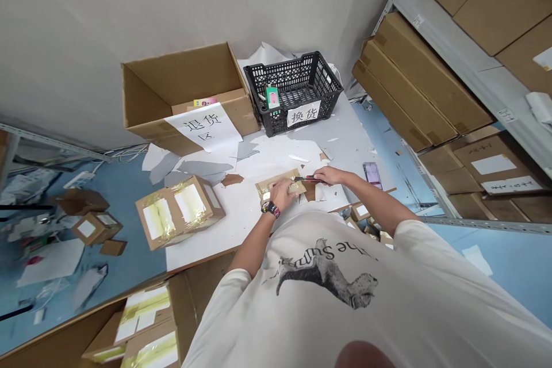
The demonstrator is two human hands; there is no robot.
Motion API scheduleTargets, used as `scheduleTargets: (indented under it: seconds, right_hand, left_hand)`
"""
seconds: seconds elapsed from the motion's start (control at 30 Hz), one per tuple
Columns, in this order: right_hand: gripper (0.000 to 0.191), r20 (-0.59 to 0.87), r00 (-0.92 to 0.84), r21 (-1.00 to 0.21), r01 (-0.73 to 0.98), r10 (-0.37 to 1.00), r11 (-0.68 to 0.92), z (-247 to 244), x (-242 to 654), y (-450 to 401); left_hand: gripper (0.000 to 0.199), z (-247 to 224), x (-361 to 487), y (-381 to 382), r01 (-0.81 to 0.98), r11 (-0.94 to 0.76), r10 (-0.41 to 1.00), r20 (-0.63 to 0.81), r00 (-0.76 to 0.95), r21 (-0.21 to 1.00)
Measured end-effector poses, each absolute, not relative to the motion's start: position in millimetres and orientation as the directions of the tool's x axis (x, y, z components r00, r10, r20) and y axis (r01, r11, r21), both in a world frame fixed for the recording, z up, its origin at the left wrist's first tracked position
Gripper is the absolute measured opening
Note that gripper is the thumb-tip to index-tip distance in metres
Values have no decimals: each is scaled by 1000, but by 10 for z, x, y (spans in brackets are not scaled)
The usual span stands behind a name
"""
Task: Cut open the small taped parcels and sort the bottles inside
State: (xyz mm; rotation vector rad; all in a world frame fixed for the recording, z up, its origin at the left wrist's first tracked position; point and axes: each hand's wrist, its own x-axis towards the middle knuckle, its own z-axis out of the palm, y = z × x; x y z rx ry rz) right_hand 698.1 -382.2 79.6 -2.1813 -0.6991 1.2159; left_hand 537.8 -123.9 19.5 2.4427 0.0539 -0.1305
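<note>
Right hand (326, 175): fingers clamped on red-black tool (309, 179). Left hand (282, 194) on taped carton (279, 176), finger grip unclear.

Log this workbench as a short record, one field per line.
Left hand: on a small brown taped parcel
Right hand: holding a black-and-red handheld tool, tip by the parcel
Back left: large open brown cardboard carton with a white paper sign
Back right: black plastic lattice crate, small green-and-pink box inside
Near left: taped brown cardboard carton with white labels
</note>
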Motion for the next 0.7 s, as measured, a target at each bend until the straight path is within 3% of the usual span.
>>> scheduleTargets:
  seconds: [0.23, 0.43, 0.6, 0.7]
  right_hand:
    - [49, -687, 285, -672, 101, 668, -734, 897, 7135, -3928]
    - [48, -654, 366, -681, 96, 662, -726, 880, 6941, -3778]
    - [48, -695, 295, -669, 71, 656, -740, 870, 6818, -4010]
    - [42, -667, 411, -672, 27, 621, -740, 859, 6774, -4161]
  left_hand:
    - [39, 218, 5353, -1219, 6, -758, -99, -123, 987, 653]
    - [38, 223, 5414, -1173, 44, -733, -89, -160, 983, 679]
    - [36, 260, 5468, -1141, 56, -733, -63, -150, 987, 678]
    - [40, 302, 5455, -1142, 51, -760, -46, -133, 990, 647]
